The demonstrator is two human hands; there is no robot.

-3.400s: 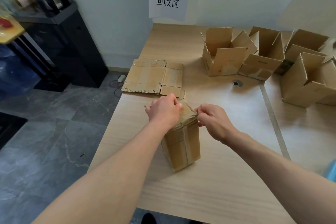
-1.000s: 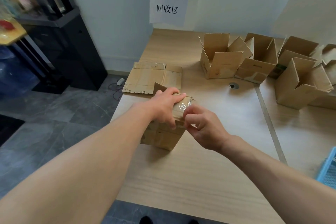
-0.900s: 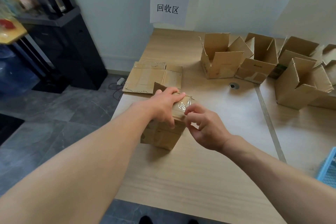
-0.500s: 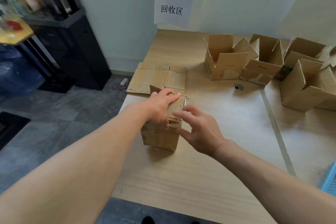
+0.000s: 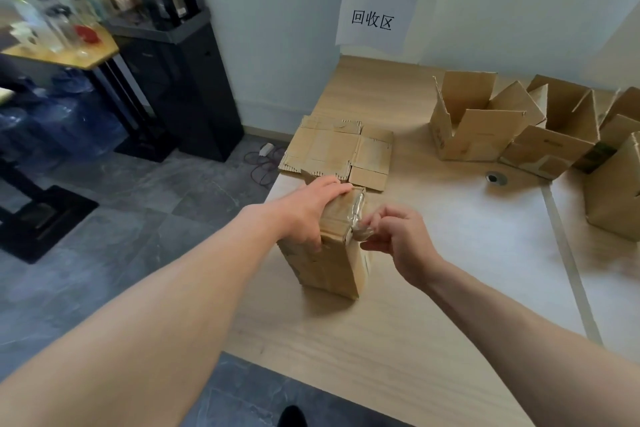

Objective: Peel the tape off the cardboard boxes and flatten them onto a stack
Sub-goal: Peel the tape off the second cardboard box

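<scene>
Tabletop point(image 5: 433, 340): left hand point(image 5: 308, 208) grips upright box point(image 5: 332, 256) top; right hand point(image 5: 398, 236) pinches clear tape point(image 5: 358, 218) at edge.

A paper sign point(image 5: 375, 22) hangs on the wall beyond the grip, a black water dispenser point(image 5: 180, 87) and blue jugs point(image 5: 69, 125) far left.

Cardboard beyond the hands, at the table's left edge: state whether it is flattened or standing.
Flattened. The cardboard lies spread on the table, panels and flaps level, overhanging the left edge.
</scene>
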